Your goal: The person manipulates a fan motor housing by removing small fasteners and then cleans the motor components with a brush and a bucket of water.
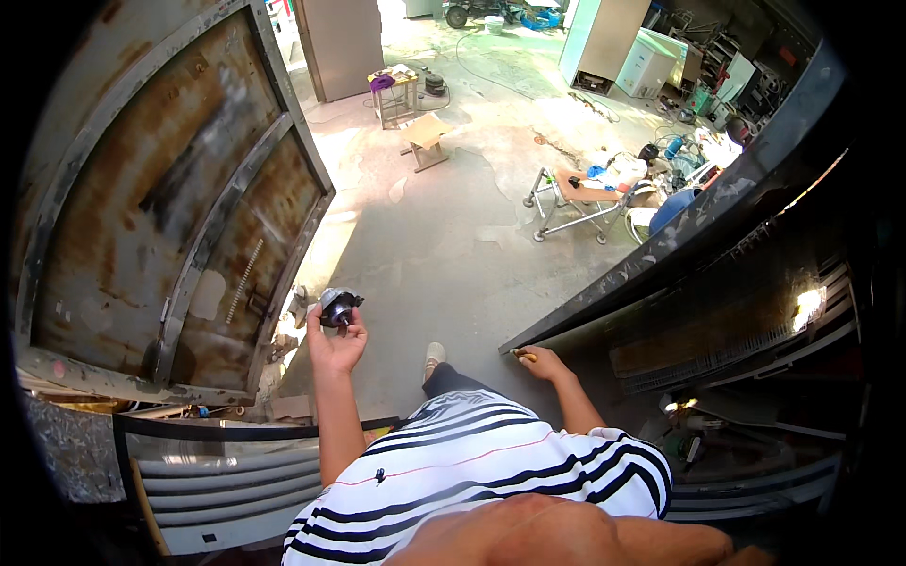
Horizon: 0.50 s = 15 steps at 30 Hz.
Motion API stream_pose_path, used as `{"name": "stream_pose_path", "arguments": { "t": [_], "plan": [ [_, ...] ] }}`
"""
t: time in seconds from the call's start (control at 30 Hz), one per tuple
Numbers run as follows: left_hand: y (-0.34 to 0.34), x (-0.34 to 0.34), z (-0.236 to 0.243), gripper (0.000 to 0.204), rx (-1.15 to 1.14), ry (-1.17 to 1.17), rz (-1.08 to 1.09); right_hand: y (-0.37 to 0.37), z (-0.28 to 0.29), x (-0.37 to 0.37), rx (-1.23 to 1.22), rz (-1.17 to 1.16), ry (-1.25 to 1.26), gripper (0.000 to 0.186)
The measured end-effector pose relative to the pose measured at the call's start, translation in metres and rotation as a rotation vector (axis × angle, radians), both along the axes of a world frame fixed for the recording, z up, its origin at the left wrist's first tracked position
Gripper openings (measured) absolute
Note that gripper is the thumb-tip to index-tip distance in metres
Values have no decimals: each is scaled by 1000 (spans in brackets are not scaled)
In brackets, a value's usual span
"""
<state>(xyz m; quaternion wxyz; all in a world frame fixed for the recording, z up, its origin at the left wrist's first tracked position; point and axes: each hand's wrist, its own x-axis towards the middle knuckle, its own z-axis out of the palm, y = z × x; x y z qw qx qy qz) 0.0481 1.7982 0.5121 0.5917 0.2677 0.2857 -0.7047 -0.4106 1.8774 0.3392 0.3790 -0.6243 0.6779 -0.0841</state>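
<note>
My left hand (332,341) is raised palm up and shut on a small round dark metal part (338,307) with a silvery rim, held above the concrete floor (444,245). My right hand (545,362) grips a thin tool with a yellowish handle (522,356). Its tip sits at the lower corner of a long dark metal edge (661,255) of a big cabinet on my right. My striped shirt (491,453), one dark trouser leg and a light shoe (433,357) show between the two arms.
A large rusty framed metal panel (170,198) leans at the left. A grey slatted panel (217,481) lies lower left. The dark cabinet holds a grille (717,349). Farther off stand a folding metal frame with clutter (578,200), a small table (396,90) and white cabinets (604,38).
</note>
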Motion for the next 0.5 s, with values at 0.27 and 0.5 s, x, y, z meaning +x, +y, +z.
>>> {"name": "stream_pose_path", "arguments": {
  "t": [0.27,0.5],
  "plan": [
    [-177,89,4,62,-59,-298,285,-292,97,85,-272,-87,3,33],
    [-378,110,-2,58,33,-293,324,-456,83,9,-344,-442,-397,34]
  ]
}}
